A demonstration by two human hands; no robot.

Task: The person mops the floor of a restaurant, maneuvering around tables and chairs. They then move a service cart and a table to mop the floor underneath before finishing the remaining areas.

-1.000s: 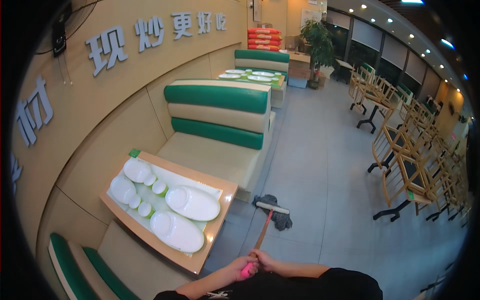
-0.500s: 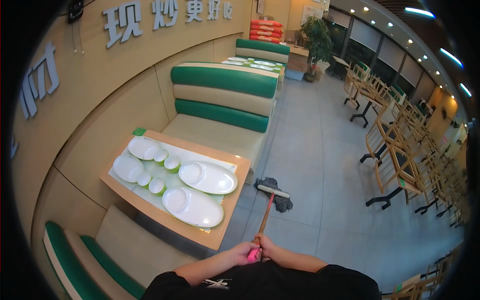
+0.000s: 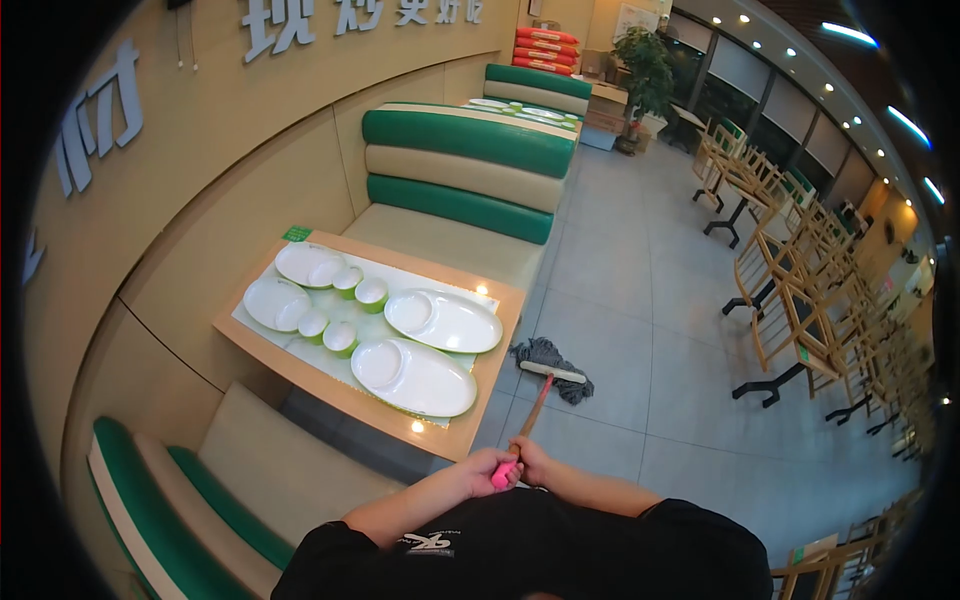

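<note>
A mop (image 3: pixel 538 405) slants forward from my body, its grey strands (image 3: pixel 550 355) and white head bar resting on the tiled floor beside the table corner. My left hand (image 3: pixel 490 469) is wrapped round the pink grip at the top end of the handle. Just past it, my right hand (image 3: pixel 532 462) closes round the brown shaft. Both hands sit close together in front of my black shirt, near the front edge of the table (image 3: pixel 450 436).
White oval plates (image 3: pixel 415 378) and several green-and-white cups (image 3: pixel 371 293) stand on the table. Green-and-beige booth seats (image 3: pixel 465 145) line the left wall. Chairs (image 3: pixel 790 310) are stacked upside down on tables at the right. A potted plant (image 3: pixel 640 75) stands at the far end.
The view has shifted, so the table and booths appear further right and the near table higher. The mop head appears slightly higher and to the right. Both hands keep their hold on the handle.
</note>
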